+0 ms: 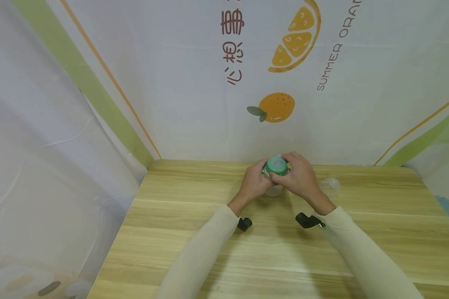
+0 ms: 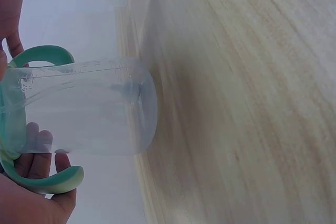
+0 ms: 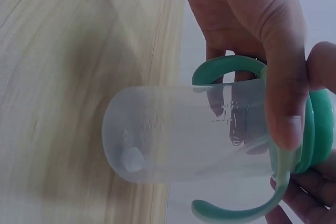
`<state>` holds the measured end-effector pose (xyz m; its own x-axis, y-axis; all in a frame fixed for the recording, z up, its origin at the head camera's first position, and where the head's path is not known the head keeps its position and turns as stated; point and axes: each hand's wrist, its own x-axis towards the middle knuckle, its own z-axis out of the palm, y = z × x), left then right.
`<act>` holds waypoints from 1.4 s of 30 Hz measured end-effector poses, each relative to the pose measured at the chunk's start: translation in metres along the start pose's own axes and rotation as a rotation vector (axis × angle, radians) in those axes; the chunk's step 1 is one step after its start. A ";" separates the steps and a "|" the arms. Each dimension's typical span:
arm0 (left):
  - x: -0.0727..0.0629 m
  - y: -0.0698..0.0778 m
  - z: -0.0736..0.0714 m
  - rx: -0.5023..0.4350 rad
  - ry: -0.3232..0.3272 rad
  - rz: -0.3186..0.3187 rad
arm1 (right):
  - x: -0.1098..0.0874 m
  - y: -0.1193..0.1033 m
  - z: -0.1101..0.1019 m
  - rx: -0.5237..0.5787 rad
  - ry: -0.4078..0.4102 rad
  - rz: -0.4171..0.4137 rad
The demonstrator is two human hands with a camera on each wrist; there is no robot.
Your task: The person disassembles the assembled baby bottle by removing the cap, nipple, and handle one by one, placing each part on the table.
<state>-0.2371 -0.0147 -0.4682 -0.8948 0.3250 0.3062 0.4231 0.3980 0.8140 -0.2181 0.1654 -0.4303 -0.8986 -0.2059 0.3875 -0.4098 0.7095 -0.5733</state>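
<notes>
From my end, with 12 o'clock at the far wall and going left to right: the left hand [image 1: 253, 179] is at the bottle's 9 o'clock, fingers curled and thumb across the front, gripping it just below the top. The clear bottle [image 3: 184, 129] is held roughly upright between both hands near the far edge of the table [image 1: 164, 232]; I can't be sure whether its base touches. The green lid [image 1: 277, 165] sits on its mouth and the green handles [image 2: 58, 183] are in place, so I judge that part assembled, though I can't tell whether the lid is tight or loose. At 3 o'clock the right hand [image 1: 300, 176] is bent round the lid, thumb in front. Farther out, just past 3, a clear domed cap [image 1: 330, 187] lies apart from the bottle, so I count it as not fitted.

Around this, left to right, I see a green-striped curtain [image 1: 52, 41] toward 10, a small black fitting [image 1: 245, 224] by the left wrist at 7, an orange-printed cloth [image 1: 278, 107] at 12, and a larger black fitting [image 1: 306, 220] between 4 and 5. My main obstruction is the fingers, which hide much of the lid's seam; the right forearm [image 1: 363, 245] also crowds the cap.
</notes>
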 end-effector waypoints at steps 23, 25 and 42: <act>-0.001 -0.001 0.001 -0.038 -0.013 -0.013 | -0.004 -0.011 -0.001 0.009 -0.008 0.208; -0.001 -0.001 0.001 -0.031 -0.007 -0.014 | -0.003 -0.011 -0.001 0.007 -0.007 0.203; -0.001 -0.002 0.001 -0.012 0.019 0.007 | -0.005 -0.010 -0.001 -0.018 -0.025 0.126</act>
<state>-0.2368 -0.0148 -0.4706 -0.8943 0.3114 0.3214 0.4280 0.3849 0.8177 -0.2094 0.1595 -0.4256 -0.9464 -0.1314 0.2952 -0.2911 0.7428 -0.6029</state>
